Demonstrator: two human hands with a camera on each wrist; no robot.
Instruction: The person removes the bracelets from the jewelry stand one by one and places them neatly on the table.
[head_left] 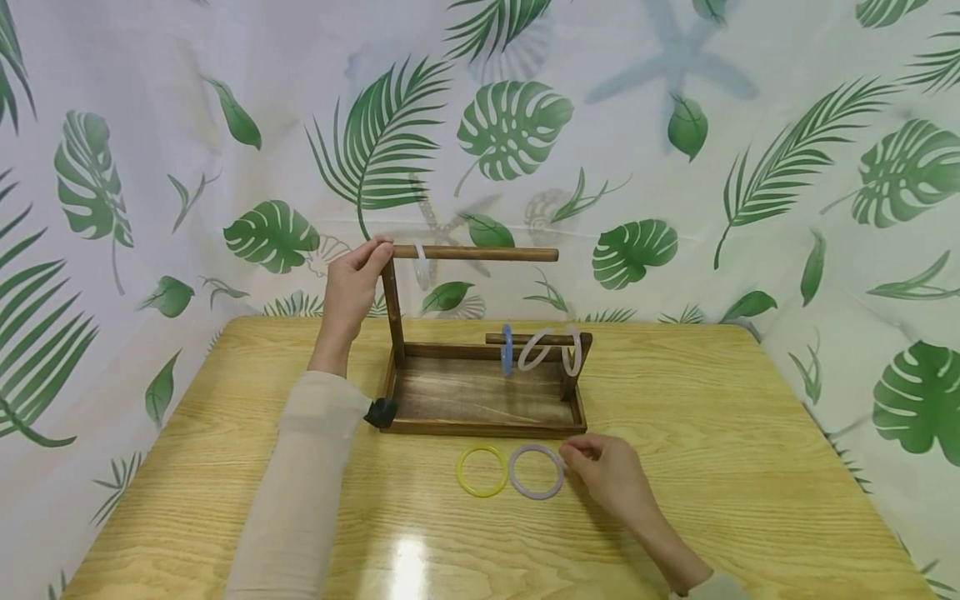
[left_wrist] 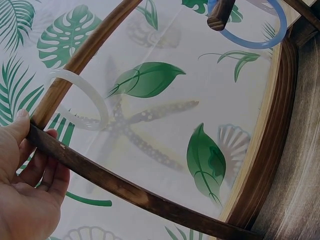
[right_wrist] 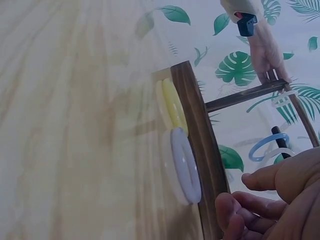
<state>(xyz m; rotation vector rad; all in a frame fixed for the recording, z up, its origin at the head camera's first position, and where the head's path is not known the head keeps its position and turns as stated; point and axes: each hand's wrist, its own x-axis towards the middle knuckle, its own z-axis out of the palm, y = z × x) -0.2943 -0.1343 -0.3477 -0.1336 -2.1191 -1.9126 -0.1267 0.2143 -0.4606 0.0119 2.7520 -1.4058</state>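
My left hand (head_left: 348, 292) grips the top corner of a dark wooden bangle stand (head_left: 480, 392), thumb and fingers around the joint of post and upper bar (head_left: 495, 253). A whitish bangle (left_wrist: 90, 85) hangs on that bar near the hand. On the lower rod hang a blue bangle (head_left: 507, 350) and two pale bangles, one tilted (head_left: 527, 367) and one by the right post (head_left: 578, 350). In front of the stand, a yellow bangle (head_left: 460, 473) and a lavender bangle (head_left: 513, 475) lie flat. My right hand (head_left: 615, 479) is beside the lavender one, fingers loosely bent, holding nothing.
The stand's tray base rests on a light wood-grain table (head_left: 712, 417). Behind and at both sides hangs a white cloth (head_left: 300, 150) with green leaf prints. A black wrist device (head_left: 381, 412) on the left sleeve is close to the tray's front left corner.
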